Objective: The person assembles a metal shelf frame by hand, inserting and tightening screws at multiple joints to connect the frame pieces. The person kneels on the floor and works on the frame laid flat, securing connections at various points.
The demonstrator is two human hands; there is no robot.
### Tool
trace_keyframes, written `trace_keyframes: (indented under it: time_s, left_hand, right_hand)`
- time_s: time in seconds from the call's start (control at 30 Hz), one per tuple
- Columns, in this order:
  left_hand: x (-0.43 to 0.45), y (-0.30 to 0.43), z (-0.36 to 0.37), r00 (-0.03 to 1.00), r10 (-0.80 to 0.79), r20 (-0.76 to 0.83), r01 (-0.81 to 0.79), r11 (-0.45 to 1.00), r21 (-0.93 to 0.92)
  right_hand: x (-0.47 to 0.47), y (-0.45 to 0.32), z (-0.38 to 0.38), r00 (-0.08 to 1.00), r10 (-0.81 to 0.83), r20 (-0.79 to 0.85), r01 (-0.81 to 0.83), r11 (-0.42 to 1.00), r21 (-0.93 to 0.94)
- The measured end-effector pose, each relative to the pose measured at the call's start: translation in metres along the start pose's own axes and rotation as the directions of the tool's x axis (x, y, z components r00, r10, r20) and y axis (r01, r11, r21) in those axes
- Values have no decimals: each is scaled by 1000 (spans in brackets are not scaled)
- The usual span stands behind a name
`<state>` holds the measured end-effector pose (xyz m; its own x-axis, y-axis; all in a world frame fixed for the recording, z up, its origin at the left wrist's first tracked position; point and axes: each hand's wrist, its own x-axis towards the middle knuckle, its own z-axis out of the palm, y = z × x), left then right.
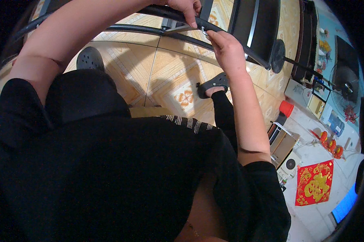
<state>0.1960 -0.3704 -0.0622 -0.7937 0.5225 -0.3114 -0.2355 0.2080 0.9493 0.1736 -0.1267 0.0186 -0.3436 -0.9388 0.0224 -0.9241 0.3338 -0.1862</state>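
Note:
A black metal tube frame (133, 28) with dark panels crosses the top of the view. My right hand (231, 50) reaches its upper tube and pinches the end of a small bent silver metal piece (204, 31), possibly a hook or hex key. The other end of this piece meets the tube. Just to the left, my left hand (188, 10) is at the same tube with its thumb pointing down. Its other fingers are partly cut off by the top edge, so its grip is unclear.
Patterned floor tiles (169, 78) lie below, with my clog-shod feet on them. At right stand an electric fan (346, 87), a red bucket (287, 108) and a small open-fronted cabinet (284, 145). A red and gold decoration (315, 183) hangs on the wall.

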Motion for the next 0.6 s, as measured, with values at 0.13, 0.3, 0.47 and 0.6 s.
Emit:
trace_keyframes:
  time_s: [0.13, 0.3, 0.47, 0.6]
  left_hand:
    - [5, 14, 9, 994, -67, -81, 88, 956, 281]
    - [-4, 6, 17, 965, -6, -264, 86, 953, 292]
    - [-21, 44, 37, 934, -88, -346, 278, 788, 550]
    - [-29, 60, 57, 893, -89, -441, 382, 670, 636]
  right_hand:
    - [-5, 8, 9, 998, 3, -55, 3, 994, 107]
    - [1, 9, 8, 997, -50, -55, 56, 992, 109]
    - [-4, 16, 9, 997, -67, -31, 67, 998, -5]
    - [-7, 11, 14, 994, -77, -78, 77, 997, -7]
